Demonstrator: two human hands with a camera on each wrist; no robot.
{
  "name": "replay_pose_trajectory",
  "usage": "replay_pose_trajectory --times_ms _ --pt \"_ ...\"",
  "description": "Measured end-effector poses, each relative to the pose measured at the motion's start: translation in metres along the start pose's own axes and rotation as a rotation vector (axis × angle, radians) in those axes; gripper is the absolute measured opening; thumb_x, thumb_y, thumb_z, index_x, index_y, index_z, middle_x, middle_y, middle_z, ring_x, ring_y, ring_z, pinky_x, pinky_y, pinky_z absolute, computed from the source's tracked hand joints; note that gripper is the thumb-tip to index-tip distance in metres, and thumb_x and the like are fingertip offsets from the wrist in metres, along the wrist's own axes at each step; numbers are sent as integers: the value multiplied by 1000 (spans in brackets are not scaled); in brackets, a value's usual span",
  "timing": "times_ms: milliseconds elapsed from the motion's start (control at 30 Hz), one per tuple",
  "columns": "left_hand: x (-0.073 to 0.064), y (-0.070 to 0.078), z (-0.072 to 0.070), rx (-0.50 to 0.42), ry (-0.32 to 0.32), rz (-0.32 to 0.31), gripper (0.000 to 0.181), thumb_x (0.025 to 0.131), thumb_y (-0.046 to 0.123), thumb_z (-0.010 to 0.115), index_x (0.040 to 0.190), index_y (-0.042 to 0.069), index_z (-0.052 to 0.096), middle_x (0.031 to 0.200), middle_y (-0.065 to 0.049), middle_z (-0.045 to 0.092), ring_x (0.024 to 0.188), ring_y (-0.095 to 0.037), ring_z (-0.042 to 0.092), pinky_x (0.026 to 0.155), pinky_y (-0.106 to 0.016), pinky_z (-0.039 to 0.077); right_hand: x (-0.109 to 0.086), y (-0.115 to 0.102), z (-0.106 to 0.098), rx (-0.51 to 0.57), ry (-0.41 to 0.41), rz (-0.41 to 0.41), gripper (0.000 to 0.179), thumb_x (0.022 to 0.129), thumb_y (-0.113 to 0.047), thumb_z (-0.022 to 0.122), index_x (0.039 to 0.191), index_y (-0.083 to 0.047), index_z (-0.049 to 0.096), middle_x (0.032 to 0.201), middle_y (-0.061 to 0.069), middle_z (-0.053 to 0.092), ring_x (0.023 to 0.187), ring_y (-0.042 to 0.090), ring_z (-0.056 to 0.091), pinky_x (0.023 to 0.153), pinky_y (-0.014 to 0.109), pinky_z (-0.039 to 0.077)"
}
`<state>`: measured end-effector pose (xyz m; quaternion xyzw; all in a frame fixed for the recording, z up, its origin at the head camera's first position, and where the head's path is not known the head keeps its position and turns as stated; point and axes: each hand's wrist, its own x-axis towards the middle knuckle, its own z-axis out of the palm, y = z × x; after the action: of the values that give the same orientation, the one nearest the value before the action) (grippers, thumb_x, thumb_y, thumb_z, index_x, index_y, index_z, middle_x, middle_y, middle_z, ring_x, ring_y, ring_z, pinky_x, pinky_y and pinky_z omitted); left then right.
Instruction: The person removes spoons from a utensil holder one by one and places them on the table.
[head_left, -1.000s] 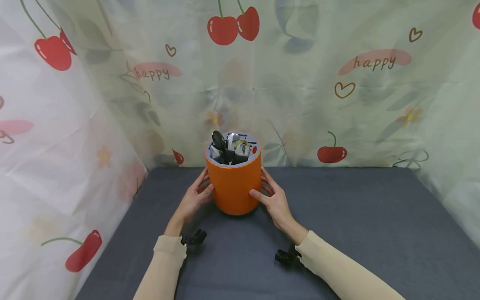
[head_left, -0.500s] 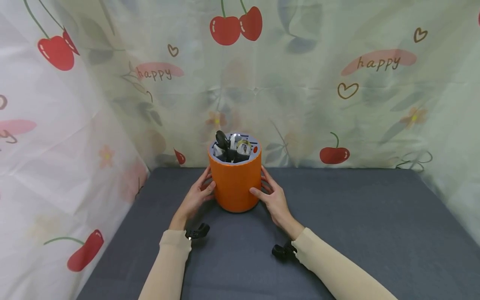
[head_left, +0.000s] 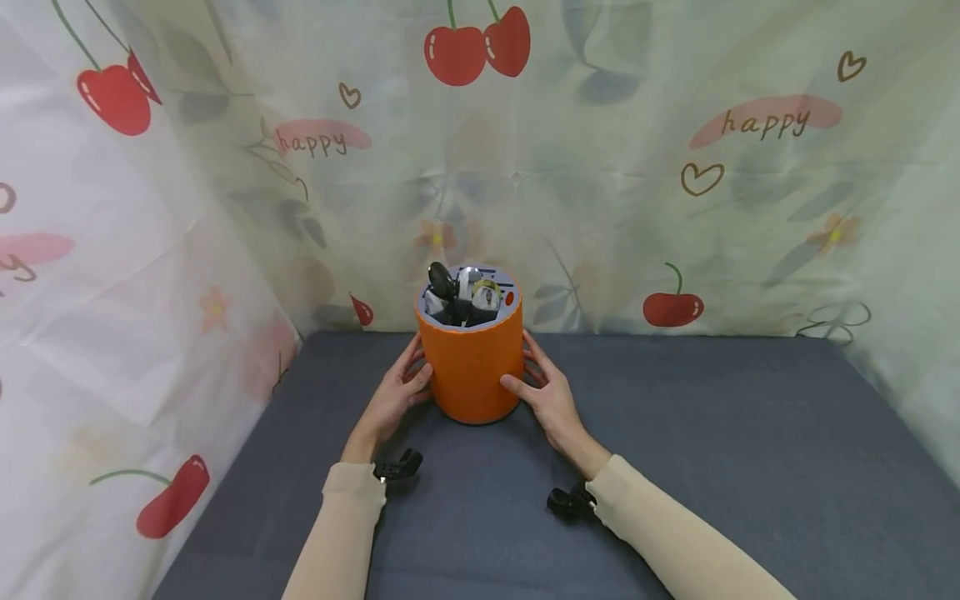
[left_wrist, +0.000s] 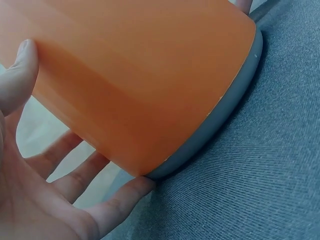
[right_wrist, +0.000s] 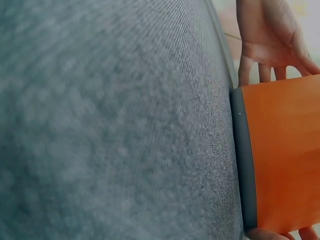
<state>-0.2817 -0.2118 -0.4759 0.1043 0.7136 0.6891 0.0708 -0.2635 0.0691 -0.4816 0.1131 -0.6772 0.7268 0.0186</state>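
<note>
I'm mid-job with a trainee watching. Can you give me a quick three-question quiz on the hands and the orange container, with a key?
1. Multiple choice: Where do the left hand and the right hand touch the orange container?
A) Both on its top rim
B) On opposite sides
C) Both on the same side

2. True or false: The orange container is lying on its side.

3. Fill in the blank: In the left wrist view, the band round the container's base is ____ in colour.

Key:
1. B
2. False; it is upright.
3. Grey
</note>
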Motion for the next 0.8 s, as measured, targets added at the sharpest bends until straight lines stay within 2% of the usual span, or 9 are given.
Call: replay_pose_trajectory --times_ms 200,333,633,800 --pt "-1 2 3 11 12 -2 76 106 37 60 168 34 17 169 -10 25 153 -35 30 113 -64 38 1 0 -3 -1 -14 -6 80 98 -12 75 164 -31 34 158 10 42 145 37 44 114 55 42" --pt "-4 3 6 27 28 -4 76 105 40 61 168 36 18 169 -8 26 153 -34 31 114 -62 38 1 -2 -3 -19 -19 3 80 98 -13 75 163 -34 35 158 10 42 145 37 45 114 54 42" --pt "-8 6 6 54 84 72 72 104 38 64 164 44 24 165 -7 34 150 -32 38 118 -54 36 1 -4 -5 -33 -37 -8 78 99 -11 73 163 -31 36 157 13 43 145 37 45 114 54 42" --pt "-11 15 7 42 106 99 72 105 35 64 165 42 25 163 -6 36 149 -29 40 118 -53 36 2 -7 -8 -62 -37 -42 79 99 -10 73 165 -29 33 159 14 41 147 37 41 116 55 39"
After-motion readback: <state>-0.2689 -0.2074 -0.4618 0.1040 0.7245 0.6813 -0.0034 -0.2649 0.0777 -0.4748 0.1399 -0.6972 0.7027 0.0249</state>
